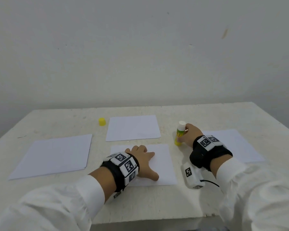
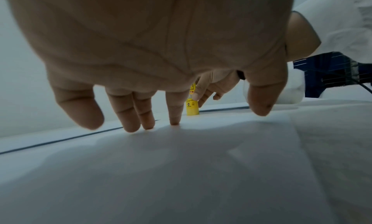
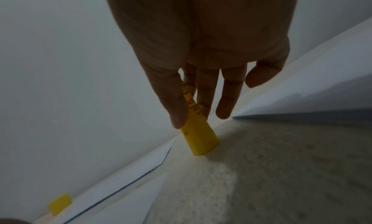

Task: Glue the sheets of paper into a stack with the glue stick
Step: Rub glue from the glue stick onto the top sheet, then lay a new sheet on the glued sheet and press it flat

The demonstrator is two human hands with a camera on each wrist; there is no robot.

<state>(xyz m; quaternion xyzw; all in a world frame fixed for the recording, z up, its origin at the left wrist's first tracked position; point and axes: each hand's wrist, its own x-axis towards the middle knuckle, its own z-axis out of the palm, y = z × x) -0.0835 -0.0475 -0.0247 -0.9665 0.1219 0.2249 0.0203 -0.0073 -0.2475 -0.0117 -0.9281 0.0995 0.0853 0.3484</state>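
Label print on glue stick was too small to read. Right hand covered its far side, and the right wrist view cut off its top. Left hand and wristband hid part of near sheet.

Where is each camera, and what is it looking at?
Head: up on the head, looking down at the table, papers, yellow cap; both hands and sleeves show.
Left wrist: under the left hand, looking along fingers pressed on paper.
Right wrist: under the right hand, looking along fingers pinching the glue stick.
Shared: all three show the glue stick.
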